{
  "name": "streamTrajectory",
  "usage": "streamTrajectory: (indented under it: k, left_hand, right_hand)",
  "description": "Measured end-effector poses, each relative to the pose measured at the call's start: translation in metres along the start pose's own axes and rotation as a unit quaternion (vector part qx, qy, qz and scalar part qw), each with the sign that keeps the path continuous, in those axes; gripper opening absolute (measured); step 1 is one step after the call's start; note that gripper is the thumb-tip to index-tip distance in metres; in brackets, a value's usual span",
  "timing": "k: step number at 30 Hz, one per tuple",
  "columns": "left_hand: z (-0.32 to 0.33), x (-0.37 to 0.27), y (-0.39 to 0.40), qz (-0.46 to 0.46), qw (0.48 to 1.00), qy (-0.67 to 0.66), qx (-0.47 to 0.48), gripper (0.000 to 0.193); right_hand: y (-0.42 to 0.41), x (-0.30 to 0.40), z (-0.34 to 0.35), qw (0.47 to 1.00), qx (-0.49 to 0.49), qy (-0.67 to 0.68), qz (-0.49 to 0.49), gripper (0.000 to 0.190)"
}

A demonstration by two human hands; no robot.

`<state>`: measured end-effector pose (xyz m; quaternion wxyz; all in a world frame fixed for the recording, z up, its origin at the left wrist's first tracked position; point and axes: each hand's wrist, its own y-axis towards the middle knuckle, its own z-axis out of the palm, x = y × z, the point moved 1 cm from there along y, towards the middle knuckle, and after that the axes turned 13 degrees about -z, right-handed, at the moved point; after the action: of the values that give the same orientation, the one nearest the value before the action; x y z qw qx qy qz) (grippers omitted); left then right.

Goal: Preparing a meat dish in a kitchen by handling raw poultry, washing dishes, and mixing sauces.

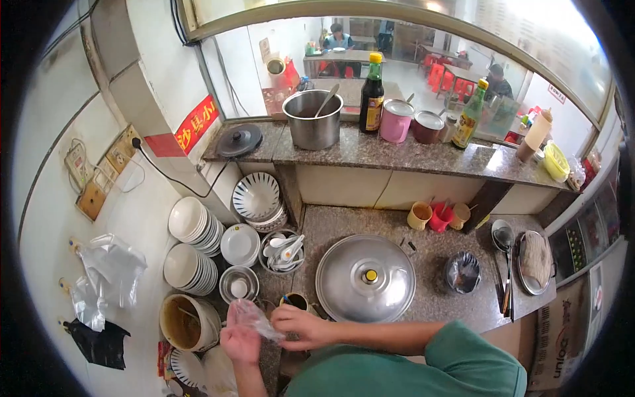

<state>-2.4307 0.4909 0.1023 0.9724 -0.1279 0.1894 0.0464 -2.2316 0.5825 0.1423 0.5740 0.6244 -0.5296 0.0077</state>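
Note:
My left hand [241, 342] is raised palm up, its fingers reaching into a thin clear plastic glove or bag [254, 320]; which of the two it is, I cannot tell. Pinching the plastic at its right side is my right hand [303, 327], bent in from the right across my front. Just beyond the hands stand a small metal bowl [239, 284] with a white item inside and a partly hidden container [296, 300]. Left of my left hand is a pale bucket [190, 322] of brown sauce with a utensil in it.
A large domed metal lid [365, 279] lies right of my hands. Stacked bowls [191, 265], plates [240, 245] and a spoon bowl [282, 251] crowd the left. Ladles [505, 258] and a black-lined bin [463, 273] sit right. The shelf [421, 149] holds a steel pot [313, 119] and bottles.

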Motion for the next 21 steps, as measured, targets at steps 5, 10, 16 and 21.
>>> streamTrajectory:
  k: [5, 10, 16, 21]
  left_hand:
    - [0.016, 0.010, 0.023, 0.190, 0.932, 0.259, -0.169, 0.031]
    - [0.031, 0.003, 0.016, 0.108, 0.951, 0.212, -0.199, 0.021]
    - [0.015, 0.007, 0.020, 0.257, 0.875, 0.356, -0.205, 0.028]
    - [0.029, 0.009, 0.038, 0.347, 0.753, 0.540, -0.144, 0.032]
  right_hand:
    - [0.025, -0.005, 0.026, 0.996, 0.068, 0.004, -0.060, 0.023]
    - [0.010, -0.037, 0.027, 0.988, -0.041, 0.039, 0.146, 0.015]
    - [0.026, -0.016, 0.030, 0.997, -0.057, 0.025, -0.038, 0.015]
    - [0.032, 0.001, 0.035, 0.984, 0.148, -0.041, -0.086, 0.022]
